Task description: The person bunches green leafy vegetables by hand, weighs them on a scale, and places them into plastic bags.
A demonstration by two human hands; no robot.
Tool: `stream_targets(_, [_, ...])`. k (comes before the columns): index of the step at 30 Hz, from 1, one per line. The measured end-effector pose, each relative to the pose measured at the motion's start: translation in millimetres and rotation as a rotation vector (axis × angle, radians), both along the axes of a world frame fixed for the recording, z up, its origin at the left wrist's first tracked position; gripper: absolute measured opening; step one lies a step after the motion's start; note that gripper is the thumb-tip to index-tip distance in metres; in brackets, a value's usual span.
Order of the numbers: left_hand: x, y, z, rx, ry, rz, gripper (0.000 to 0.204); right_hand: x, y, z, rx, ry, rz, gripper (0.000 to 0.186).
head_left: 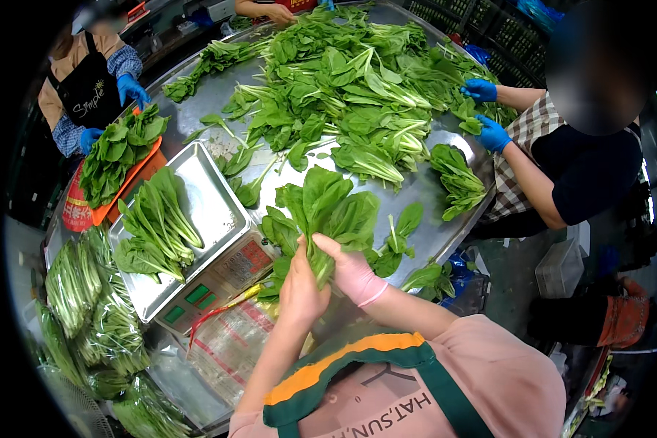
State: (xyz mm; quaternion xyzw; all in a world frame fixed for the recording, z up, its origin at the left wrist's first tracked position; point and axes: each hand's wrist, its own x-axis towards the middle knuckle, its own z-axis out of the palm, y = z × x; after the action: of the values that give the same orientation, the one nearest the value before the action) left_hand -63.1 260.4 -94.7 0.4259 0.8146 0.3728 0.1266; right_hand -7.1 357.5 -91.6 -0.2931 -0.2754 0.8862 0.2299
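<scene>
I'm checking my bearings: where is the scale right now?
In the head view, the scale sits left of the left hand, just right of the bagged greens.

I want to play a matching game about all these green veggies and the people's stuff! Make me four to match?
Column one:
1. Camera wearer's right hand
2. Scale tray
3. Camera wearer's apron
4. Greens at the lower left

Column two:
A. Wrapped in clear plastic
B. Green with an orange band
C. In a pink glove, at a leafy bunch
D. Silver, with loose greens on it

Right pairs: 1-C, 2-D, 3-B, 4-A.
</scene>
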Motion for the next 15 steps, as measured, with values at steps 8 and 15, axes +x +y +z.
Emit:
stream_targets(8, [-18.2,-6.5,-18.2,0.114,-0.187,0.112,0.061,4.8,-16.9,-6.6,0.247,0.165,0.17,0.034])
stream_targets(15, [-42.8,-26.2,36.5,0.106,-0.073,-0.005,0.086,-53.2,-9.2,36.6,-0.005,-0.106,0.31,0.029])
